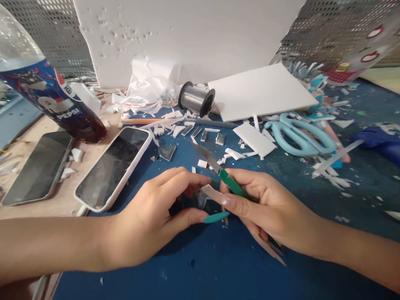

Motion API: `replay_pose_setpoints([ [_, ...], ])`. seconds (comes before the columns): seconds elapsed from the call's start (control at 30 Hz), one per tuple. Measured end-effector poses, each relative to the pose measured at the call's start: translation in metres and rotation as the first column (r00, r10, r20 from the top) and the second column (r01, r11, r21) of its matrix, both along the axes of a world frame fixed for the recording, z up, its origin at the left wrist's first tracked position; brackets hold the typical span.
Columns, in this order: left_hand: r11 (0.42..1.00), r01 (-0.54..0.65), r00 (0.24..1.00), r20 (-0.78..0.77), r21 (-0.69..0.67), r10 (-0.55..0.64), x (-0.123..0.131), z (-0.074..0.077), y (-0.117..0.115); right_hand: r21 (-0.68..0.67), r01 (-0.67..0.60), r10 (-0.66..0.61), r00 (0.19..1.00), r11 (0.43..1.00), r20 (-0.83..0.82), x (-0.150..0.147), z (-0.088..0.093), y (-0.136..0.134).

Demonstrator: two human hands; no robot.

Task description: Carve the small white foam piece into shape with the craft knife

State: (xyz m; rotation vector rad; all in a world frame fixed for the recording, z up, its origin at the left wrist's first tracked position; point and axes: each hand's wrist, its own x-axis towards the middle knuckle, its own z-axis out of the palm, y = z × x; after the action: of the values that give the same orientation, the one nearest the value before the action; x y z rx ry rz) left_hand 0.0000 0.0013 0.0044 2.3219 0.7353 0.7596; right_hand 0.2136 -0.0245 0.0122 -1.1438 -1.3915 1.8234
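Observation:
My right hand is closed around a craft knife with a green handle. Its narrow metal blade points up and to the left, over the mat. Beside it, my left hand curls with thumb and fingers close together around something small and greyish that I cannot make out. A long teal nail extends from the left thumb, and a long pale nail from the right thumb. The two thumbs nearly meet. Just beyond the hands lie small dark grey pieces and white foam scraps.
A blue mat covers the table. Behind are a wire spool, white foam board and blue-handled scissors. Two phones and a Pepsi bottle stand left. A blue glue gun-like object is right.

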Motion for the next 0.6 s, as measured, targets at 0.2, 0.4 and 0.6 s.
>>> replay_pose_setpoints([
  [0.2,0.950,0.041,0.999,0.034,-0.309,-0.033,0.0001,-0.0020,0.0030,-0.001,-0.050,0.050,0.998,0.999,-0.026,0.0027,-0.0017,0.0021],
  [0.4,0.909,0.052,0.997,0.073,-0.413,-0.024,-0.0006,-0.0016,0.0043,-0.074,-0.058,0.057,0.998,0.996,-0.006,0.0066,0.0012,0.0034],
  [0.6,0.880,-0.041,0.989,0.104,-0.473,0.102,0.0000,-0.0050,0.0028,-0.046,0.177,-0.173,0.981,0.983,0.086,0.0042,-0.0009,0.0043],
])
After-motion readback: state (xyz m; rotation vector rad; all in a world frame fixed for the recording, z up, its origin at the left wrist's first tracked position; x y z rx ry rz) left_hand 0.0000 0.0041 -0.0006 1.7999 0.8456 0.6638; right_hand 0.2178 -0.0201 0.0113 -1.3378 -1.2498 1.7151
